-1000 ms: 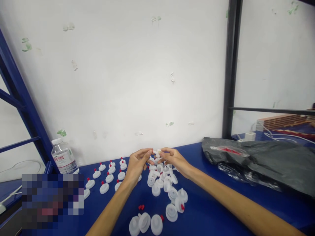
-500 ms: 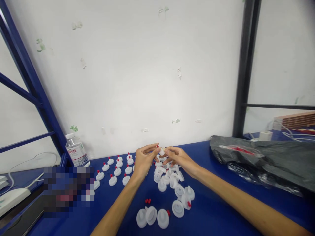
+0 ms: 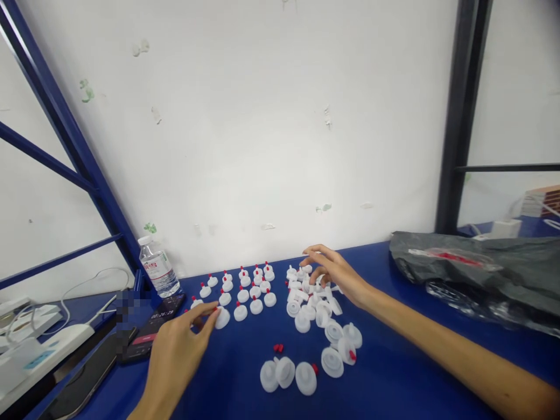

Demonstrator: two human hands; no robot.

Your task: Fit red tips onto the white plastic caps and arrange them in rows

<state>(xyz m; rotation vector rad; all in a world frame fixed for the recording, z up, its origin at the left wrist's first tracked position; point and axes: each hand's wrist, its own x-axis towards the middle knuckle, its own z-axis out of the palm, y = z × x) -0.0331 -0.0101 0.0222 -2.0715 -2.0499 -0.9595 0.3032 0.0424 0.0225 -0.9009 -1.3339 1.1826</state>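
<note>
My left hand [image 3: 181,344] is closed in a pinch at the top of a white nozzle cap [image 3: 223,318], at the near left of several rows of similar caps. Those standing caps [image 3: 240,312] are white, round-based and red-tipped. Over on the right, my right hand [image 3: 335,273] hangs above a heap of loose white caps [image 3: 303,322], its fingers apart and nothing visible in them. The hand hides part of that heap. Small red tips [image 3: 278,348] lie on the blue table in front, near more white caps [image 3: 305,378] lying at various angles.
A water bottle [image 3: 158,268] stands at the back left by the blue metal frame [image 3: 98,192]. Two phones, one with a lit timer [image 3: 153,326], and a white power strip [image 3: 48,356] are at the left. A dark grey plastic bag [image 3: 476,262] lies at the right.
Both hands were together over the heap, fingers meeting at a white cap. My left hand has moved left to the rows with a cap; my right hand has opened above the heap. The view shifted slightly.
</note>
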